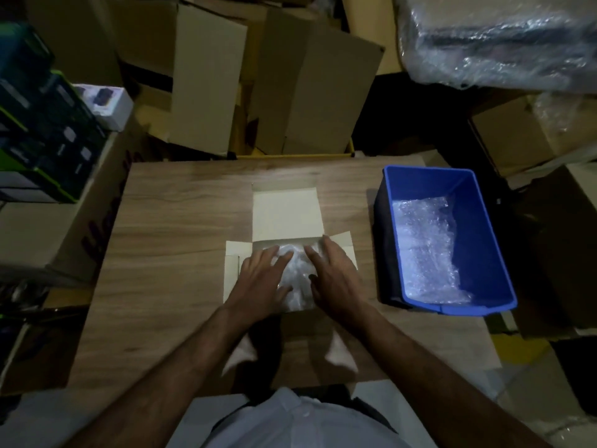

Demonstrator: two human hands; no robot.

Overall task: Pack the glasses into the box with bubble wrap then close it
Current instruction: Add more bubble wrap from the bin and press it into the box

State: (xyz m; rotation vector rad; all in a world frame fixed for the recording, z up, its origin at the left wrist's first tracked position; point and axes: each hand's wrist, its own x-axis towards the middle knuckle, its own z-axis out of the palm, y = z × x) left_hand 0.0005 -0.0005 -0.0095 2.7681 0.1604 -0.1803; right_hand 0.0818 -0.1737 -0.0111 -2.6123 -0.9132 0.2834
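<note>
Fingers (pixel 274 253) of the left hand (pixel 261 279) and of the right hand (pixel 332 273) lie spread flat, grasping nothing, pressing down on a clear crinkled bubble wrap bundle (pixel 295 279). Whether glasses are inside it cannot be told. It sits in the small pale cardboard box (pixel 287 218), whose lid and side flaps stand open, in the middle of the wood-grain table (pixel 181 247). Well to the right stands a blue plastic bin (pixel 478 227) with more bubble wrap (pixel 426 250) inside.
</note>
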